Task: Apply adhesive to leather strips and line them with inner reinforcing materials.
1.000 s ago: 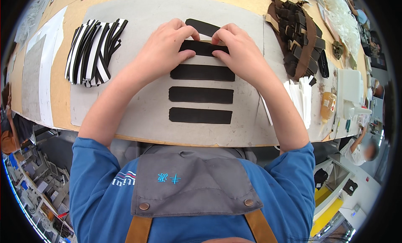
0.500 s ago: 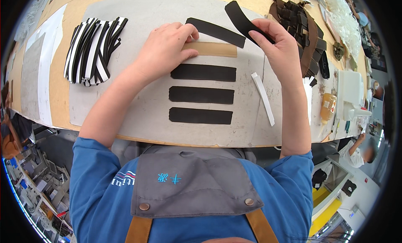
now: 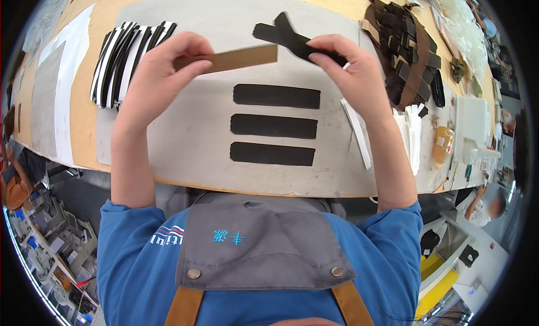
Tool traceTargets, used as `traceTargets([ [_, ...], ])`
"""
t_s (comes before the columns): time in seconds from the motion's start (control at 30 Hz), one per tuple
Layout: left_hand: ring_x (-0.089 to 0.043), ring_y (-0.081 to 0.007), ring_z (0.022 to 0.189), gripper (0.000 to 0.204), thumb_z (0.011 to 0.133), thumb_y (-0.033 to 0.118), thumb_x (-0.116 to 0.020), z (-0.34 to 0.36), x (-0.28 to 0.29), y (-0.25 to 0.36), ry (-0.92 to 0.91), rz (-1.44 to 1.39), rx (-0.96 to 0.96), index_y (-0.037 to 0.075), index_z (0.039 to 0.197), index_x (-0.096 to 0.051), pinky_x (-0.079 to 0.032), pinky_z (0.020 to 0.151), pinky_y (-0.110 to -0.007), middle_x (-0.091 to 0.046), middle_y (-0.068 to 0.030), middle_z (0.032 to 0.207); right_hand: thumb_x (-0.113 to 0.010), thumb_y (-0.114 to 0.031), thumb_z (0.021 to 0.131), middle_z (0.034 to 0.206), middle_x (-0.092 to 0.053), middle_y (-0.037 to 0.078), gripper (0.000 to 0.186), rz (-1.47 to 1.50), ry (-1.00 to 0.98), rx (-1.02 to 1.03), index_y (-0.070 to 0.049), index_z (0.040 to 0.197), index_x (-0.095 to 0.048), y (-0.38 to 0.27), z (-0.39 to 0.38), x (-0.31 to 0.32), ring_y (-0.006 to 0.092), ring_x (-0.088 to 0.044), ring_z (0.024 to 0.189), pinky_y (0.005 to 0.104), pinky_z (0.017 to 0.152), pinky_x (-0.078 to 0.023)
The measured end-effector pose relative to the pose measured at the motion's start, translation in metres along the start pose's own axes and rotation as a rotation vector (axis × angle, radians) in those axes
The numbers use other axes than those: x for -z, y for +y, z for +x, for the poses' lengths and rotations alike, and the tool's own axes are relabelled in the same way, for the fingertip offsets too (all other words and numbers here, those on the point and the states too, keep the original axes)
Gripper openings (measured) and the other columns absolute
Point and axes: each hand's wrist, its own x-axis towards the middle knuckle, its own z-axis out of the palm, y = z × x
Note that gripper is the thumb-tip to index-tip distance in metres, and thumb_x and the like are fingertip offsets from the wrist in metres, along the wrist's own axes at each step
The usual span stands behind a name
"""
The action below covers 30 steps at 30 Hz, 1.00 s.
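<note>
My left hand (image 3: 171,67) pinches one end of a tan strip (image 3: 244,58), lifted off the grey work mat (image 3: 185,140). Between the thumb and fingers of my right hand (image 3: 351,67) is a bent black strip (image 3: 291,37), its free end pointing up and away. Behind it another black strip (image 3: 265,32) shows in part; whether it lies on the mat or is held too, I cannot tell. Three flat black strips lie in a column nearer to me: the top one (image 3: 277,96), the middle one (image 3: 274,126) and the lowest one (image 3: 272,153).
Black and white strips (image 3: 115,67) are heaped at the left. Dark brown pieces (image 3: 401,51) pile up at the far right, with white strips (image 3: 409,135) closer in. An amber bottle (image 3: 442,146) and a white plastic container (image 3: 470,118) stand at the right edge.
My left hand has picked up the tan strip from the mat and moved left with it. My right hand has come left and lower with its black strip, over the slanted one.
</note>
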Motion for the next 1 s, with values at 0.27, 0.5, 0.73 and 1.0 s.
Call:
traceTargets([
  [0.27,-0.064,-0.0069,0.096,0.024,0.094,0.008,-0.074,-0.102,0.049,-0.044,0.182,-0.408,0.343,0.005,0.116,-0.067,-0.054,0.086,-0.023,-0.067,0.0017,0.106,-0.078,-0.021,0.088,0.092,-0.073,0.009,0.026,-0.083,-0.219,-0.153,-0.001,0.103,-0.069,0.007,0.014,-0.031,0.018,-0.068,0.087,0.0315,0.082,-0.053],
  [0.5,-0.058,-0.0097,0.078,0.024,0.103,0.026,-0.066,-0.255,0.101,-0.136,0.896,-1.207,-0.115,0.007,0.117,-0.066,-0.047,0.073,-0.027,-0.069,0.0006,0.095,-0.074,-0.015,0.095,0.076,-0.054,-0.003,0.022,-0.257,-0.194,-0.164,0.001,0.09,-0.06,0.023,0.018,-0.041,0.0063,-0.046,0.073,0.0228,0.067,-0.041],
  [0.73,-0.061,-0.0128,0.074,0.014,0.1,0.014,-0.068,-0.39,0.047,-0.268,1.847,-1.125,0.413,0.008,0.113,-0.066,-0.049,0.065,-0.025,-0.064,-0.0003,0.089,-0.074,-0.016,0.095,0.072,-0.053,0.0,0.022,-0.338,-0.166,-0.172,0.001,0.09,-0.063,0.012,0.014,-0.037,0.0075,-0.047,0.07,0.0249,0.065,-0.041],
  [1.0,-0.053,-0.0117,0.072,0.018,0.093,0.021,-0.073,-0.436,0.044,-0.308,1.872,-0.867,0.591,0.013,0.105,-0.062,-0.041,0.057,-0.026,-0.055,0.0001,0.089,-0.069,-0.023,0.098,0.103,-0.072,0.011,0.02,-0.504,-0.081,0.185,-0.005,0.103,-0.076,-0.012,0.015,-0.053,0.0314,-0.068,0.087,0.0383,0.079,-0.053],
])
